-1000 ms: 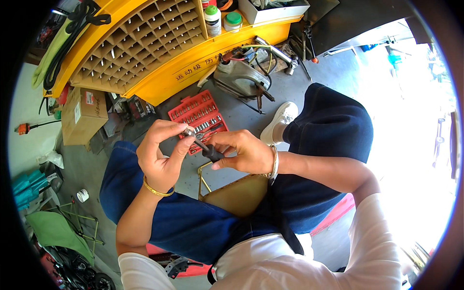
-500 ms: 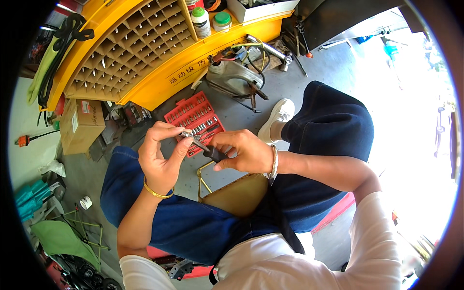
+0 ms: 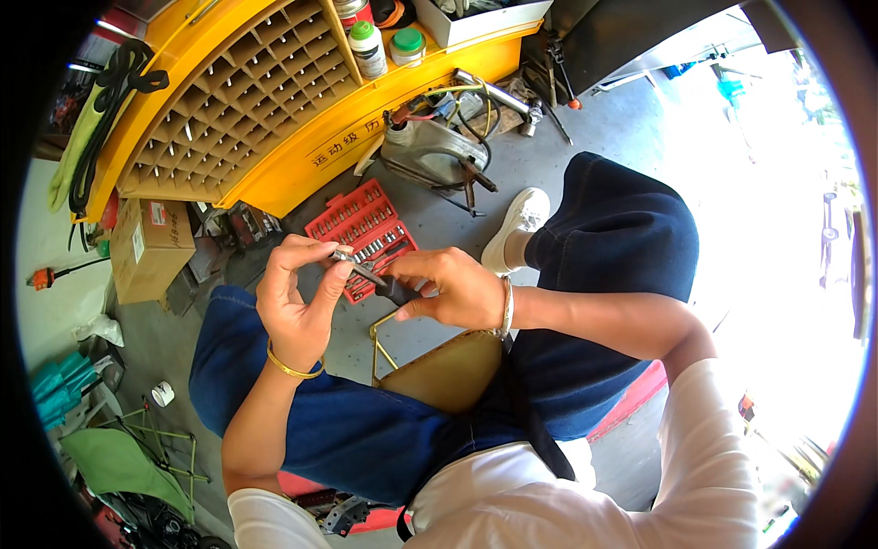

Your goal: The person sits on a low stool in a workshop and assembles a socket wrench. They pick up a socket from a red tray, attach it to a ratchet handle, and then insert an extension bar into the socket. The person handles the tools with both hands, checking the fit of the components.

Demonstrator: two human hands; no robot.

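Between thumb and forefinger of my left hand (image 3: 297, 311) is a small shiny metal socket (image 3: 341, 257), at the tip of a hand driver. My right hand (image 3: 462, 288) is closed round the black handle of that socket driver (image 3: 398, 292), its metal shaft slanting up and left to the socket. Below and beyond both hands lies an open red socket case (image 3: 315, 228) on the floor, filled with rows of small metal sockets and bits. My left fingers cover part of the socket, so its fit on the shaft is hard to see.
A yellow cabinet (image 3: 274, 188) with a cardboard grid tray (image 3: 169, 183) stands at the back left. Near it are a grey metal can with cables (image 3: 425, 151), a cardboard box (image 3: 155, 252) and bottles (image 3: 368, 53). A gold-framed stool (image 3: 439, 371) sits between my knees.
The whole view has shifted slightly, so things appear a little to the left. Both hands keep the same hold on the socket and driver.
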